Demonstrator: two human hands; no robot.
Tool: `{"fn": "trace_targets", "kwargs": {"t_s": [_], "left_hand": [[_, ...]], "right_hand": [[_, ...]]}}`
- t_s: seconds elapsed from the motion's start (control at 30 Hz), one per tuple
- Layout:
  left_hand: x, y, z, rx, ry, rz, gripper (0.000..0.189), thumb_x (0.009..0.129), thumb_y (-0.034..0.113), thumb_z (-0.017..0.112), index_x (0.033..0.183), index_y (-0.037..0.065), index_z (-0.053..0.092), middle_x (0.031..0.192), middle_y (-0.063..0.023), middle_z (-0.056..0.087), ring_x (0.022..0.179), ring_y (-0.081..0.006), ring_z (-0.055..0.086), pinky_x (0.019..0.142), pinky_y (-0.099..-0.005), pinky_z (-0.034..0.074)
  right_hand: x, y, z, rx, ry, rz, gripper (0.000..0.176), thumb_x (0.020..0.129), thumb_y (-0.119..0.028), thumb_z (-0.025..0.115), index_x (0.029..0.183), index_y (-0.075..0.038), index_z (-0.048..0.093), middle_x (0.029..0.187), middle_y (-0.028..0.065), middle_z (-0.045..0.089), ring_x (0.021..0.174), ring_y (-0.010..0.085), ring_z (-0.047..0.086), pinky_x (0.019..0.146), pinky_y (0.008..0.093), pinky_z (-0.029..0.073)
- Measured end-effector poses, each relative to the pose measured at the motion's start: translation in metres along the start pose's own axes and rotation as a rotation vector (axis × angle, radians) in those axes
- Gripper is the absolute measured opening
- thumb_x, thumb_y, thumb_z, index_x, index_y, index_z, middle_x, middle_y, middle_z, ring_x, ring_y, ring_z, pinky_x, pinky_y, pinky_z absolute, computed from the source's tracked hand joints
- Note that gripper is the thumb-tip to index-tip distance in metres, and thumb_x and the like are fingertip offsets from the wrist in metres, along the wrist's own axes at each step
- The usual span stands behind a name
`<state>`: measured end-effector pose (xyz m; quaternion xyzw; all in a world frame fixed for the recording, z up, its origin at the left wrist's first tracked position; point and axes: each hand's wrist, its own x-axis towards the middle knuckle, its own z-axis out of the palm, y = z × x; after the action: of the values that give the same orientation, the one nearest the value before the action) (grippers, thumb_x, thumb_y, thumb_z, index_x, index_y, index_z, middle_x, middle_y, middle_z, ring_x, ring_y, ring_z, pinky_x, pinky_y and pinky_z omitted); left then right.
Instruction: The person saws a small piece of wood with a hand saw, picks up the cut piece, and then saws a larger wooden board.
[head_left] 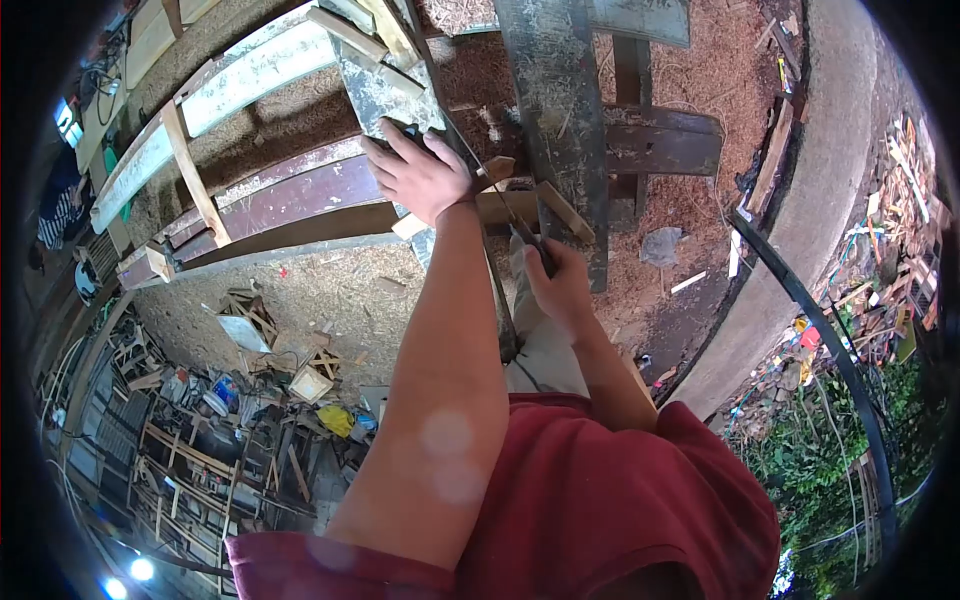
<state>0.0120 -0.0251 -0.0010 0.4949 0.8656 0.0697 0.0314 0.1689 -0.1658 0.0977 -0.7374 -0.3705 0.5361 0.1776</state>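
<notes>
Left hand (425, 178): palm down, fingers slightly spread, resting on the pale, paint-worn board (384, 95). A small dark object (411, 131) shows at the fingertips; whether it is gripped, cannot tell. Right hand (563, 290): fingers closed around the dark-handled tool (546, 261), which is low and to the right of the left hand. Its narrow, rusty-looking front part points up and left, into the space between the pale board and the grey weathered plank (556, 125). Tool type: cannot tell.

Close obstructions: a short pointed wood piece (494, 173) sits just beside the left wrist, between the 2 hands. A wood strip (565, 212) lies slantwise over the lower part of the grey plank, near the tool. 2 loose wood strips (366, 52) lie on the pale board, beyond the left hand.

Left side: long maroon board (300, 204) and long whitish board (260, 80), with a wooden crosspiece (190, 170) spanning between them. Right of the grey plank: dark board (665, 143), wood shavings (690, 90) on the ground, and a crumpled grey scrap (661, 246).

Farther out: small wooden frame (311, 382), yellow bag (336, 421), blue-and-white container (221, 395), and a rack of wooden pieces (195, 465). Far right: concrete strip (840, 130), scattered wood debris (905, 190), long black pipe (815, 315), green plants (820, 450). 2 bright lamps (142, 569) at lower left. Person in striped cloth (52, 228) at the left edge.

Writing: any marks on the blue-and-white container are too small to read.
</notes>
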Motion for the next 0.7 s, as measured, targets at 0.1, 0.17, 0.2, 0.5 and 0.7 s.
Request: {"fn": "trace_targets", "kwargs": {"t_s": [0.1, 0.17, 0.2, 0.5, 0.7], "left_hand": [[0.000, -0.003, 0.002, -0.008, 0.000, 0.010, 0.068, 0.104, 0.038, 0.047, 0.165, 0.011, 0.034, 0.168, -0.0288, 0.030, 0.148, -0.0473, 0.038, 0.117, -0.0611, 0.034], [0.000, -0.003, 0.003, -0.020, 0.014, 0.020, 0.068, 0.104, 0.038, 0.047, 0.165, 0.011, 0.034, 0.168, -0.0289, 0.030, 0.149, -0.0473, 0.037, 0.118, -0.0609, 0.034], [0.001, -0.002, 0.003, -0.017, 0.010, 0.017, 0.068, 0.104, 0.038, 0.047, 0.165, 0.011, 0.034, 0.168, -0.0289, 0.030, 0.149, -0.0474, 0.037, 0.118, -0.0610, 0.034], [0.002, -0.001, 0.002, -0.004, -0.001, 0.007, 0.067, 0.105, 0.038, 0.045, 0.166, 0.011, 0.034, 0.168, -0.0289, 0.030, 0.149, -0.0474, 0.038, 0.118, -0.0608, 0.034], [0.001, 0.000, 0.000, -0.020, -0.003, -0.005, 0.066, 0.106, 0.037, 0.044, 0.166, 0.012, 0.034, 0.168, -0.0286, 0.031, 0.148, -0.0475, 0.039, 0.118, -0.0611, 0.034]], "right_hand": [[-0.027, 0.023, -0.010, 0.038, -0.017, 0.063, 0.030, 0.100, -0.028, 0.069, 0.095, 0.002, 0.070, 0.070, 0.0158, 0.066, 0.061, 0.0198, 0.061, 0.060, 0.0382, 0.048], [-0.031, 0.026, -0.012, 0.025, -0.022, 0.095, 0.030, 0.099, -0.028, 0.069, 0.095, 0.002, 0.070, 0.071, 0.0170, 0.067, 0.061, 0.0201, 0.061, 0.060, 0.0385, 0.048], [-0.025, 0.016, -0.009, -0.001, -0.017, 0.102, 0.029, 0.099, -0.027, 0.069, 0.095, 0.002, 0.070, 0.071, 0.0168, 0.067, 0.061, 0.0191, 0.061, 0.060, 0.0381, 0.048], [-0.036, 0.030, -0.003, 0.132, 0.015, 0.092, 0.025, 0.098, -0.022, 0.071, 0.093, 0.003, 0.068, 0.071, 0.0169, 0.065, 0.064, 0.0153, 0.060, 0.061, 0.0376, 0.048], [-0.004, -0.002, 0.011, 0.057, 0.031, 0.007, 0.028, 0.100, -0.024, 0.069, 0.090, 0.002, 0.066, 0.067, 0.0120, 0.059, 0.061, 0.0164, 0.055, 0.060, 0.0364, 0.045]]}}
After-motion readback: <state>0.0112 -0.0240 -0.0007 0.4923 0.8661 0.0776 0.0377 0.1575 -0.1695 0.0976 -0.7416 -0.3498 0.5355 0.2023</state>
